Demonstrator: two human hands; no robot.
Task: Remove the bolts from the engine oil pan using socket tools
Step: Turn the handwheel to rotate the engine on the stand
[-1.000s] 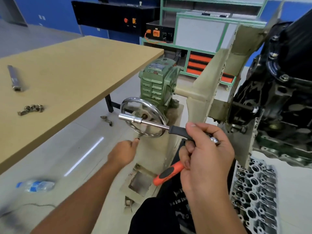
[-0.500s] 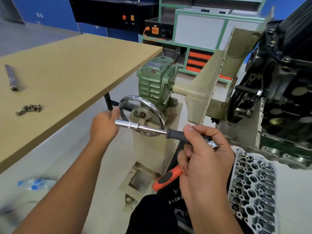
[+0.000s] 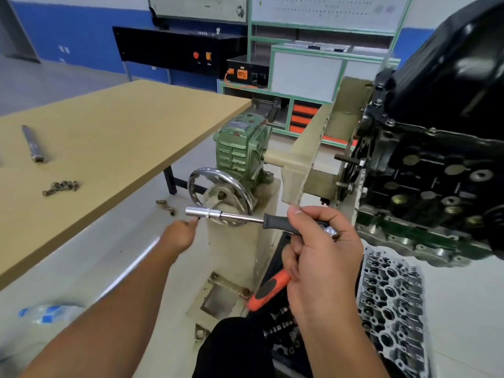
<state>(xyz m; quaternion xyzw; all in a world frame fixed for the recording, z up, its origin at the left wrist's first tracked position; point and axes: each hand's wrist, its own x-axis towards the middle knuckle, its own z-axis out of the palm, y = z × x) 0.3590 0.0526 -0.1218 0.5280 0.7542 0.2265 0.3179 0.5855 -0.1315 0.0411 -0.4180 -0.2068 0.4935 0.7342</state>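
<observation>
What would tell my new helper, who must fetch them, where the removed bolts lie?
Start at the large tan wooden table on the left. Two metal things lie near its left end: a long grey steel bar farther back, and nearer the front edge a small heap of dull metal bolts. The bolts are the short, clumped pieces, not the single straight rod.

- Both forearms are bare to the bottom edge of the view; no sleeve shows.
- The left hand and right hand wear no gloves.
- No rings or watch show.
- Black trousers cover the knee.
</observation>
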